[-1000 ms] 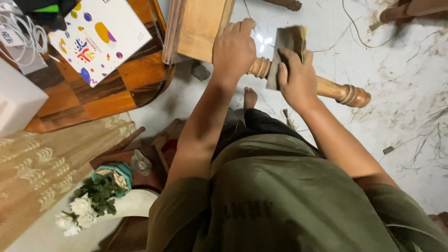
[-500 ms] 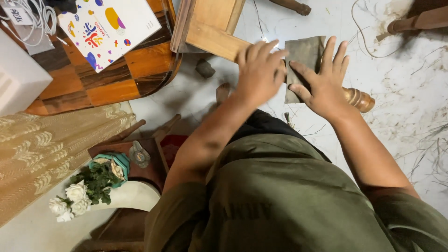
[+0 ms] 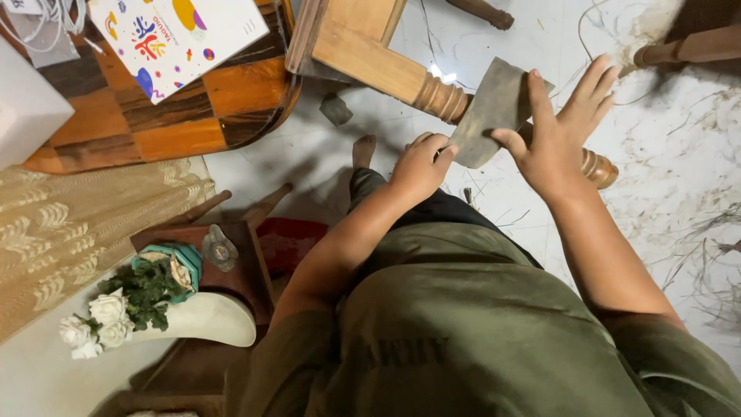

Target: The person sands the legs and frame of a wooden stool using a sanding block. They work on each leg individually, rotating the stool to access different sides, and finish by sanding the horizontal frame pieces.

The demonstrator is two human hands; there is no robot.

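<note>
Dusty white floor (image 3: 664, 201) with shavings, and at upper centre the thin, floppy-looking sandpaper sheet (image 3: 494, 112) drapes over the turned wooden leg (image 3: 440, 96), left hand (image 3: 421, 166) pinching its lower corner, right hand (image 3: 559, 143) spread open against its edge, so grab edges, I'd say.

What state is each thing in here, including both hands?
Left hand: fingers curled, pinching the lower edge of the grey sheet.
Right hand: fingers spread, thumb on the sheet.
Grey sheet: held against the table leg.
Table leg: turned wood, lying tilted above the floor.
White flowers: lying on their side.
</note>
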